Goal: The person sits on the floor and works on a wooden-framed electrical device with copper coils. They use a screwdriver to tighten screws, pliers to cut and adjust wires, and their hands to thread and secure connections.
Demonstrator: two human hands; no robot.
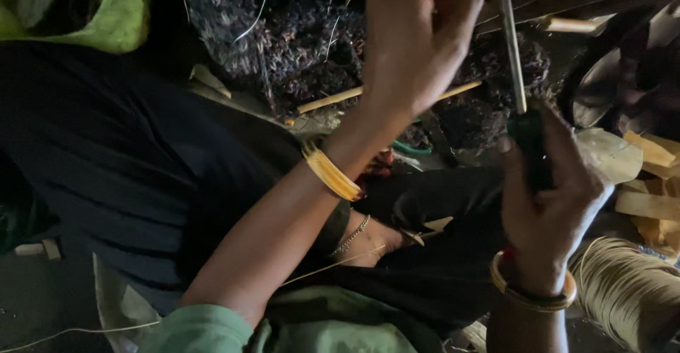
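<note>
The left hand (pixel 418 34) is raised at the top centre of the frame, seen from its back, with its fingers curled in toward the top edge. They seem to close on something there, but what it is cannot be made out. A stack of thin yellow bangles (pixel 331 172) circles that wrist, near the middle of the picture.

The right hand (pixel 549 204) sits at the right, lower than the left, with its fingers wrapped tightly around the dark handle of a tool (pixel 520 91). The tool's thin metal shaft runs up from the fist to the top edge, just right of the left hand. A yellow bangle with a dark band (pixel 533 293) rings the right wrist.

Behind both hands, across the upper middle, lies a dark, coarse woven mass (pixel 297 41), with a pale thin stick (pixel 329 100) resting across it. In the lower right corner is a coil of pale cord (pixel 627 289), just beside the right wrist. Flat pale strips (pixel 648 197) are scattered at the right edge above the coil. A bright green cloth (pixel 117 20) fills the upper left corner. Dark fabric covers the left and centre, and a foot with a thin anklet (pixel 352 236) shows below the left forearm.
</note>
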